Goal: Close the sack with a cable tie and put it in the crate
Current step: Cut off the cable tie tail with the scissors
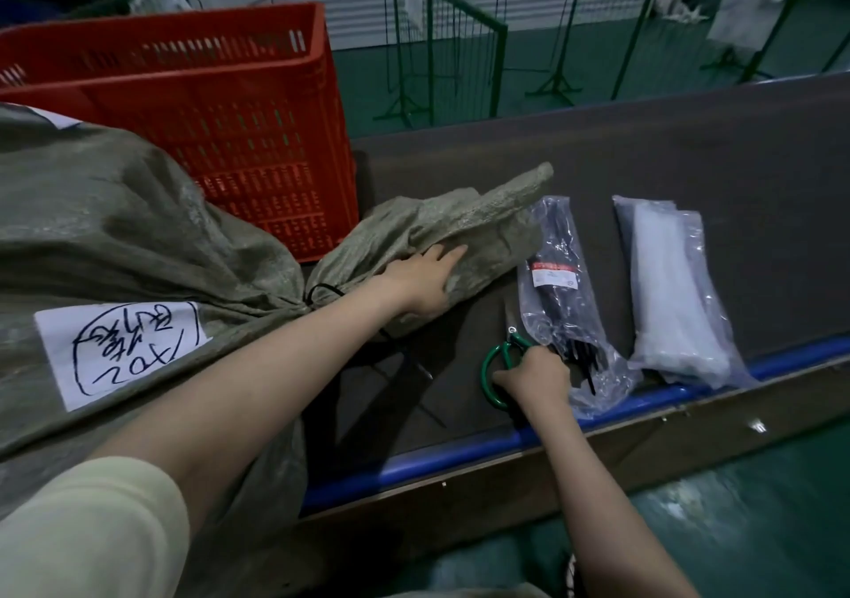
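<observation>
A large grey-green woven sack [115, 229] lies on the dark table, with a white handwritten label [119, 351] on its side. A black cable tie [322, 296] circles its gathered neck, and the tie's tail trails down toward the table. My left hand [423, 282] grips the loose sack cloth beyond the neck. My right hand [536, 374] holds green-handled scissors [499, 365] lying on the table, blades pointing away from me. The red slatted crate [257, 137] stands behind the sack, at the table's far left.
A clear bag of black cable ties [559, 284] lies just right of the scissors. A bag of white ties [671, 293] lies further right. The table's near edge has a blue rail [460, 452]. Green metal racks [441, 54] stand on the floor beyond.
</observation>
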